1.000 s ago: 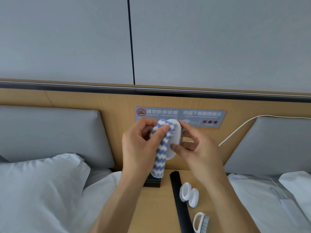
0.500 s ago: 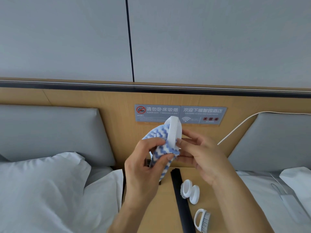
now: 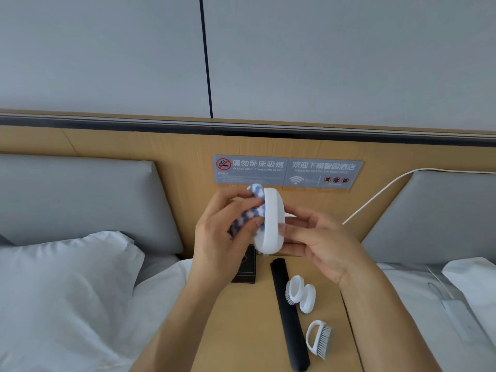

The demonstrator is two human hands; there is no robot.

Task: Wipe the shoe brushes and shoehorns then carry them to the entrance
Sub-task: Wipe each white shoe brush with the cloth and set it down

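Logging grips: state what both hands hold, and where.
Left hand grips the striped cloth; right hand pinches the white brush by its edge.

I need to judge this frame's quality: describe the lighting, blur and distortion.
Head view: soft, even light, faint shadows and no harsh glare; wide-angle bending bows the headboard rail; the striped cloth in the left hand is slightly motion-smeared, while the white brush held by the right hand and the sign stay fairly sharp.

A grey sign (image 3: 287,171) (bilingual) on the wooden headboard (image 3: 161,146), white pillow (image 3: 61,285) lower left.
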